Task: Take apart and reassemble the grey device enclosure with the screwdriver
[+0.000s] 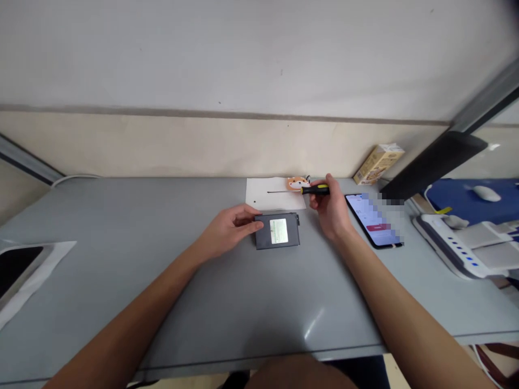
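Screwdriver (314,189) with yellow-and-black handle, pinched in the right hand's (330,208) fingers, shaft pointing left over a white paper (259,194). Left hand (229,229) has fingers pressed together against the left end of a dark box (278,231) lying on the grey bench (162,302). Phone (367,221) lies just beside the right hand.

Screwdriver (315,189) right of center: blk & yel handle (yel band v. bright). Dark grey box (277,239) mid-frame w/ pale label (279,230), greenish print. Grey bench (162,216). White paper (263,193) top center, orange-&-white toy (298,183) beside it. Phone (371,221) right: lilac screen, red bar. Blue mat (466,200) upper right.
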Tool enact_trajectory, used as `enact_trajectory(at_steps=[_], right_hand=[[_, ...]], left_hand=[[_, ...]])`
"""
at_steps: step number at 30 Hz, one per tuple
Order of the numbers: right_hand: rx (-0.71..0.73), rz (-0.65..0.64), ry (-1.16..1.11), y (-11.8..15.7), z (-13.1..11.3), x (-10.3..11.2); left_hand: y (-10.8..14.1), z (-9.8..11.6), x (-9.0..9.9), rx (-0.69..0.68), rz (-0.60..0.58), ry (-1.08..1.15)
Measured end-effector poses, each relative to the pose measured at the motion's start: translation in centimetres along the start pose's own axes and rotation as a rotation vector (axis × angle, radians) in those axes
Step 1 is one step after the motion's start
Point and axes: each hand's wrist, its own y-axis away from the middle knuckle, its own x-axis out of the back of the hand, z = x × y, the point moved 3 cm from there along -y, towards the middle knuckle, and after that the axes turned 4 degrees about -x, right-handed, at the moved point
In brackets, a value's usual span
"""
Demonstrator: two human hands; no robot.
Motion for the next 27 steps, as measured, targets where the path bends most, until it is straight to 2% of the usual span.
enact_trajectory(at_steps=[9,14,20,24,27], right_hand=[[0.028,0.007,0.026,-0.3,-0.1,0.3],[0.026,0.03,0.01,-0.3,-0.4,0.4],[0.061,0.076,0.042,-0.6,-1.2,1.1],[0.108,0.079,0.079,-0.6,-2.0,1.2],[0.149,0.061,0.107,-0.3,-2.6,1.0]], left_hand=[[0.1,0.5,-0.9,0.021,-0.032,-0.241],[0.4,0.8,-0.8,-0.005,-0.055,-0.308],[1.5,2.2,-1.0,-0.096,-0.281,-0.378],[1.3,2.6,-1.0,-0.147,-0.258,-0.426],[1.1,2.8,-0.7,-0.121,-0.222,-0.413]])
